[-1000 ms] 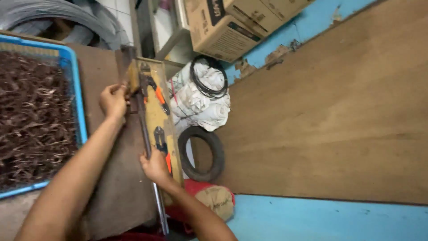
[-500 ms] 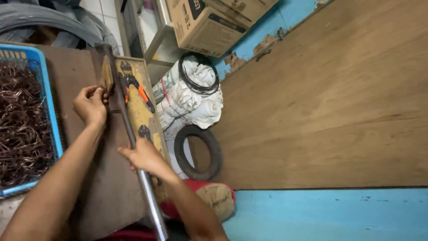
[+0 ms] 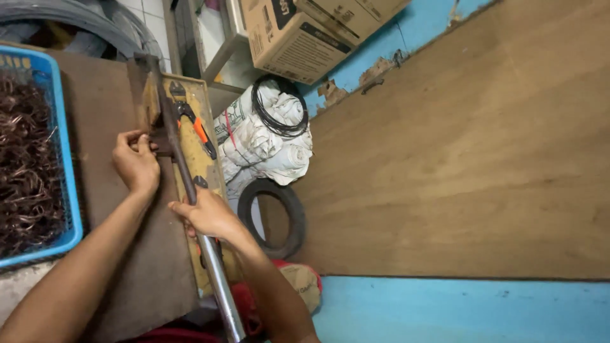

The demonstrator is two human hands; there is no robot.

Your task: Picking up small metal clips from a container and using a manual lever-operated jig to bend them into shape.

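— Head view: what do the hands grip?
— Right hand (image 3: pixel 206 216) closes around a long metal lever (image 3: pixel 190 190) at centre-left; left hand (image 3: pixel 135 162) pinches its upper joint.
— Packages?
— Brown cardboard boxes (image 3: pixel 298 35) at top centre, a white sack (image 3: pixel 264 143) below them, a blue crate (image 3: pixel 63 159) far left.

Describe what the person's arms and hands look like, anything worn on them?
Both arms are bare from the bottom edge of the picture up to the fingers: no sleeves show. The left hand and the right hand wear no gloves, and no watch, bracelet or ring can be seen. The forearms are slim, with short fingernails where they show.
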